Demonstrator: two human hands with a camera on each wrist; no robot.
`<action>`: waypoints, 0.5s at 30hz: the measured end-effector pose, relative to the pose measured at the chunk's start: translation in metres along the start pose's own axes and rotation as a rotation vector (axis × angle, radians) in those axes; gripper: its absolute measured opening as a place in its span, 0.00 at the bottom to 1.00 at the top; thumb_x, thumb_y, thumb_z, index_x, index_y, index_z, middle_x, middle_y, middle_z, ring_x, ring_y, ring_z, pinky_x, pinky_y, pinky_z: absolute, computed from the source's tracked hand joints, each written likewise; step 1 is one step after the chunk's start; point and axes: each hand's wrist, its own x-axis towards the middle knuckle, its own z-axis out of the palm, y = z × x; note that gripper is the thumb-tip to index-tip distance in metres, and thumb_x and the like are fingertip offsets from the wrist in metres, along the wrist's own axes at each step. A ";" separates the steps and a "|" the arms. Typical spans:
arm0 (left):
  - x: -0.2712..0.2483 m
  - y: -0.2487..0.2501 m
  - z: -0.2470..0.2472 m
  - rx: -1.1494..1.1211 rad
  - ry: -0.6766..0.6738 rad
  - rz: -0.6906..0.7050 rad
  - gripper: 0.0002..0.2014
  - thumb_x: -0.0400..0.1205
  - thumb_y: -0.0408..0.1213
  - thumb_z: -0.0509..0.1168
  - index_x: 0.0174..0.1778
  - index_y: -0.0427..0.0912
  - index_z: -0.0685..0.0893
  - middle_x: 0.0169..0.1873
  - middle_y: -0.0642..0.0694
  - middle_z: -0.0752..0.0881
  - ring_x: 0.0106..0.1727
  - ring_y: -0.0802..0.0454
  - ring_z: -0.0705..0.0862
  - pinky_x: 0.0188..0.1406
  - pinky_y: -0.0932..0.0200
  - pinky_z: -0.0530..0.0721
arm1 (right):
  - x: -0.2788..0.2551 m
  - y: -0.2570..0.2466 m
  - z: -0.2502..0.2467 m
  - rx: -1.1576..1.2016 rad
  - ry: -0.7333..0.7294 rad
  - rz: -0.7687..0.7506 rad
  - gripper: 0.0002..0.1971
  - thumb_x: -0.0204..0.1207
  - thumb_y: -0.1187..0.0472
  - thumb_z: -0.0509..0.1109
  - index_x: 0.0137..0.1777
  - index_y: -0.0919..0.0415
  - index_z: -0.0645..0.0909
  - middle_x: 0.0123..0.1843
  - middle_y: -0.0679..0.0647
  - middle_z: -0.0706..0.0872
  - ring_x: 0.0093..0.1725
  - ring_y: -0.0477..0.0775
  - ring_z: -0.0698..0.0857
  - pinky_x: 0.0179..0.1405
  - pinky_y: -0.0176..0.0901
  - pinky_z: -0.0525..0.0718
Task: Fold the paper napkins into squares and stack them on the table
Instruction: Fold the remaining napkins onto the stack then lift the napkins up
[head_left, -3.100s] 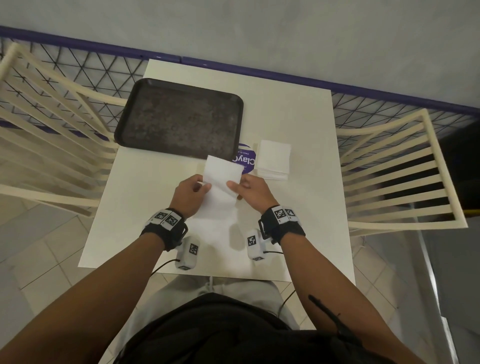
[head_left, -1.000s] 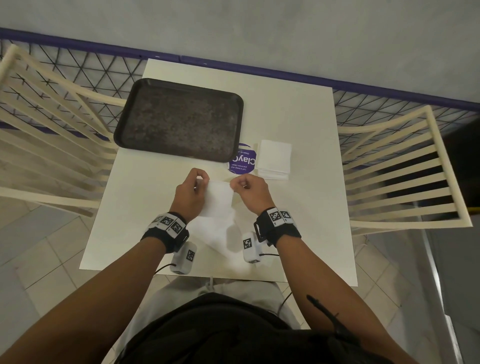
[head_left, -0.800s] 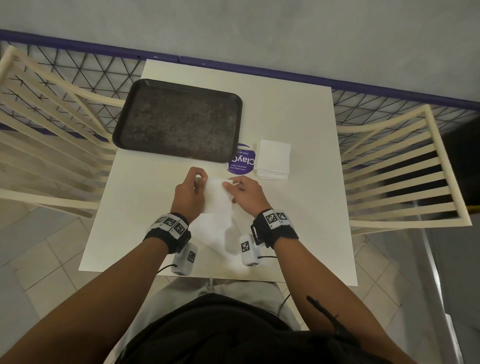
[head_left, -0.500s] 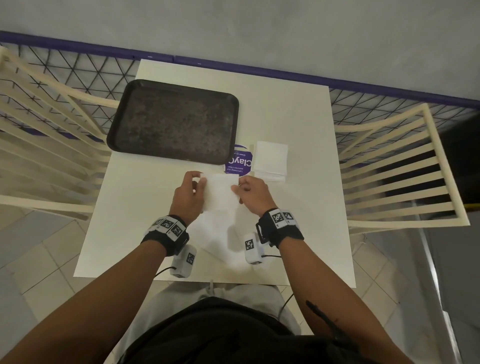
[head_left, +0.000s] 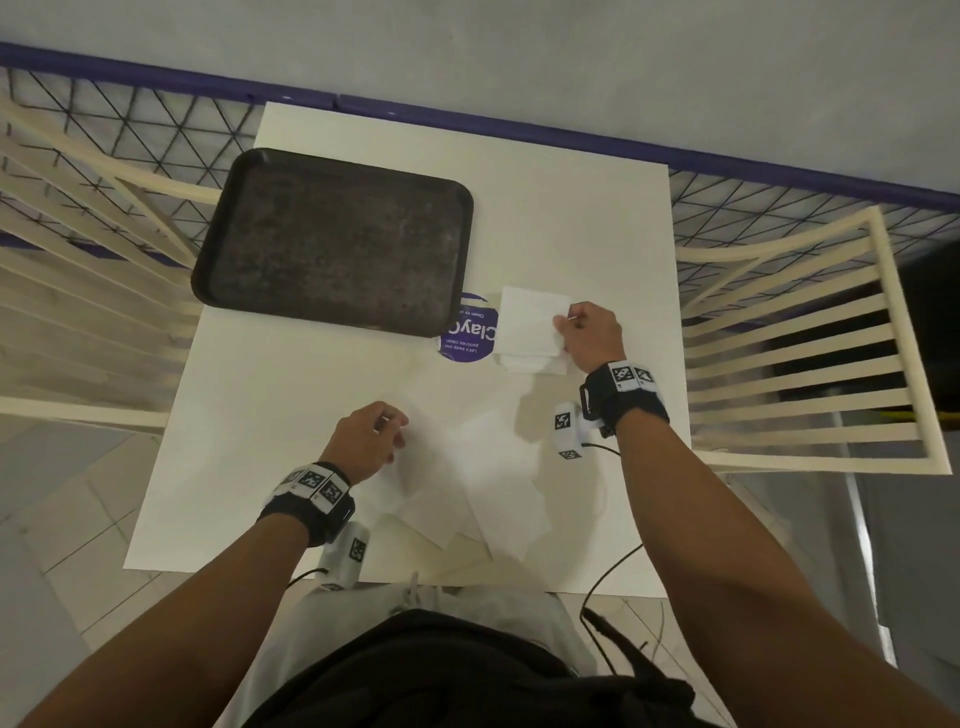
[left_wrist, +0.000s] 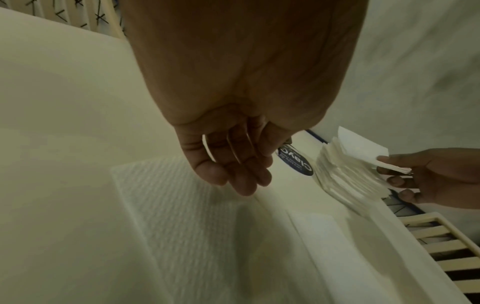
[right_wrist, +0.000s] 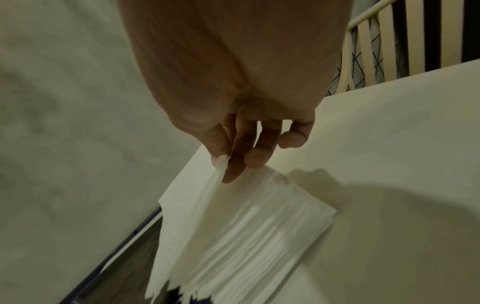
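My right hand (head_left: 566, 325) pinches one corner of a folded white napkin (head_left: 532, 317) between thumb and forefinger. It holds the napkin tilted just over the stack of folded napkins (head_left: 530, 361). The right wrist view shows the pinch by my right hand (right_wrist: 223, 162), the napkin (right_wrist: 197, 216) hanging down and the stack (right_wrist: 259, 232) under it. My left hand (head_left: 397, 434) holds nothing. Its fingers (left_wrist: 241, 181) hang loosely curled over the far edge of the unfolded napkins (head_left: 467, 483) lying near the table's front. The left wrist view also shows the stack (left_wrist: 348, 179).
A dark tray (head_left: 332, 239) lies at the table's back left. A purple round sticker (head_left: 470, 332) sits between the tray and the stack. Cream slatted chairs stand to the left (head_left: 78, 312) and right (head_left: 805, 353). A mesh railing (head_left: 156, 119) runs behind the table.
Both hands held one napkin in front of me. My right hand has carried it, folded, back and right to the stack. My left hand let go and dropped to the loose napkins.
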 end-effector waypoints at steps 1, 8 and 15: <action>0.000 -0.001 0.000 0.006 0.001 -0.009 0.09 0.90 0.37 0.61 0.52 0.46 0.87 0.39 0.49 0.93 0.31 0.52 0.90 0.29 0.71 0.79 | 0.003 0.001 0.000 -0.026 -0.005 0.005 0.11 0.80 0.54 0.73 0.57 0.59 0.86 0.49 0.58 0.93 0.52 0.59 0.90 0.49 0.37 0.75; 0.004 -0.003 -0.003 0.020 0.004 -0.053 0.09 0.90 0.36 0.61 0.51 0.46 0.87 0.39 0.49 0.93 0.33 0.50 0.91 0.31 0.71 0.78 | 0.008 0.002 0.002 -0.080 0.013 0.077 0.13 0.81 0.54 0.73 0.61 0.61 0.85 0.54 0.56 0.91 0.58 0.57 0.86 0.47 0.32 0.69; 0.007 -0.003 -0.002 0.010 -0.006 -0.035 0.09 0.89 0.36 0.61 0.50 0.47 0.87 0.38 0.49 0.93 0.34 0.48 0.91 0.36 0.65 0.80 | -0.007 0.002 0.012 -0.042 0.149 0.107 0.23 0.71 0.46 0.79 0.62 0.50 0.77 0.58 0.52 0.85 0.58 0.57 0.85 0.62 0.56 0.82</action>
